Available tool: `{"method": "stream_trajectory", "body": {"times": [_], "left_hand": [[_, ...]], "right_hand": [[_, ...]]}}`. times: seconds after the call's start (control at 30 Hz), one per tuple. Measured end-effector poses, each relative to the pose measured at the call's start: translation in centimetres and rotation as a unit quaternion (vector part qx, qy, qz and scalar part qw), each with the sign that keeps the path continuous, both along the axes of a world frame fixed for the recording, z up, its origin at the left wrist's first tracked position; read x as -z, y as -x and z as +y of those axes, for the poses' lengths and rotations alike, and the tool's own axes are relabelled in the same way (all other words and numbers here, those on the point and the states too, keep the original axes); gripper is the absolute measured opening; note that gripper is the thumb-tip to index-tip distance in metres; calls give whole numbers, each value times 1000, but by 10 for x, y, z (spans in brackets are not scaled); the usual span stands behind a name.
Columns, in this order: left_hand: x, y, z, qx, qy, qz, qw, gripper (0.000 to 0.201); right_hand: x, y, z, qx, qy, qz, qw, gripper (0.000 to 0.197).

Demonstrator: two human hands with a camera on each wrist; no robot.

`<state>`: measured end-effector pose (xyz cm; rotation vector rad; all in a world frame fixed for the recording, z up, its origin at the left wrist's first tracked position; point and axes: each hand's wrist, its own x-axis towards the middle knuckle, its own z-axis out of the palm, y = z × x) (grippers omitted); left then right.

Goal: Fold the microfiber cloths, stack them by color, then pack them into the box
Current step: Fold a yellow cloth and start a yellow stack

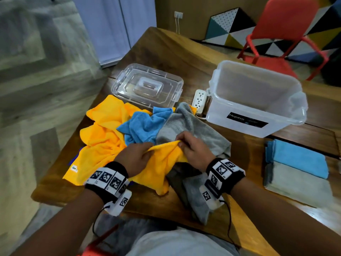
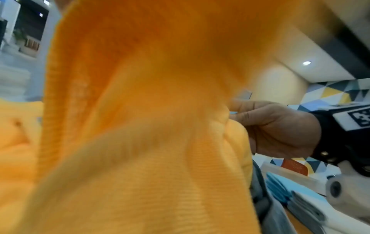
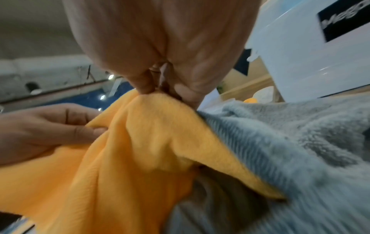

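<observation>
From the head view, one yellow cloth [image 1: 162,159] was pinched along its top edge by the left hand [image 1: 137,157] and the right hand [image 1: 193,145], above a loose pile on the table [image 1: 184,52]. Two folded stacks [image 1: 297,169], one blue and one grey, were laid beside one open box [image 1: 258,100]; one lid [image 1: 147,85] was set apart.

From the left wrist, the cloth was seen nipped by the right hand's fingers [image 2: 240,117].

From the right wrist, both pinches were confirmed.

Soft indoor light, blurred wide-angle edges
</observation>
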<state>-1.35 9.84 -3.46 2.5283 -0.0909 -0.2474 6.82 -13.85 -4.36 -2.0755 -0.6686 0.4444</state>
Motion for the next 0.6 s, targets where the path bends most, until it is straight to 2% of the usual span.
{"method": "stream_trajectory", "body": {"times": [0.1,0.17,0.23,0.33,0.4,0.47,0.57,0.6], "left_hand": [[-19,-23,4,3,-19,-17,1000,27],[-36,-37,3,-21,-2,-31,999,23],[-57,-49,-3,-56,45,-51,996,24],[-92,-62,-17,-114,153,-86,978,3],[-112,-66,-31,-128,230,-89,960,10],[-125,-68,-46,-102,322,-38,941,25],[-133,-69,-61,-23,460,60,886,49],[-133,-69,-63,-3,464,64,884,57]], "right_hand": [[-26,-10,-10,67,-72,37,994,13],[-42,-14,-16,83,-83,40,992,18],[-54,-15,-23,59,-30,21,998,45],[-62,-7,-26,8,16,-48,999,79],[-66,2,-22,4,7,-111,994,82],[-73,6,-15,11,-1,-149,989,82],[-83,5,-6,52,-51,-138,988,73],[-86,3,-6,82,-76,-130,985,62]]}}
